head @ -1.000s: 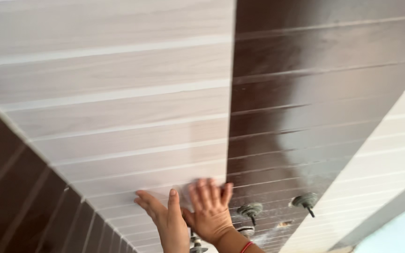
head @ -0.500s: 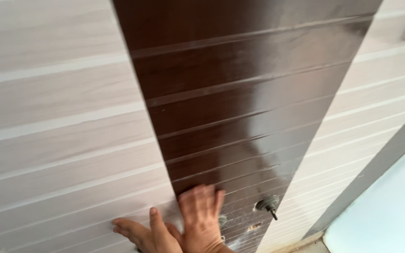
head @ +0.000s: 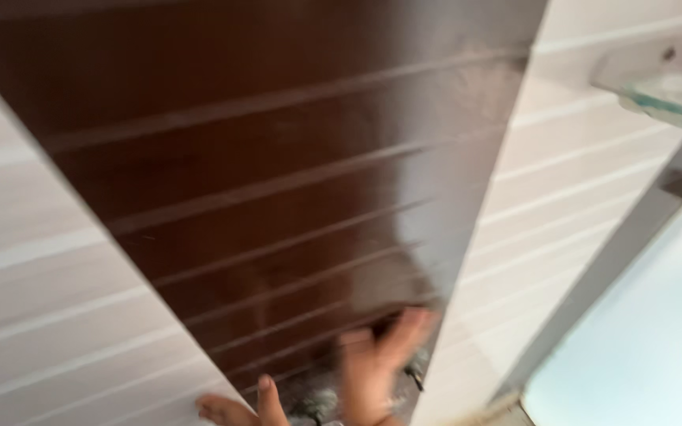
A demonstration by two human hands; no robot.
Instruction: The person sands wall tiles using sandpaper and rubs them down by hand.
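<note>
Both my hands press flat against a tiled wall at the bottom of the head view. My left hand shows only its fingertips, spread on the edge where the pale tiles meet the dark brown tiles. My right hand is blurred, its fingers spread on the brown tiles. Neither hand holds anything that I can see. Metal tap fittings stick out of the brown tiles between and just beside the hands, partly hidden.
Pale tiles continue right of the brown band. A glass shelf on a metal bracket juts out at the upper right. A grey metal frame and a bright pane fill the lower right.
The view has swung, so the brown tile band now fills the middle and a glass shelf has come into sight. My hands have stayed on the wall, now lower in the frame and more blurred.
</note>
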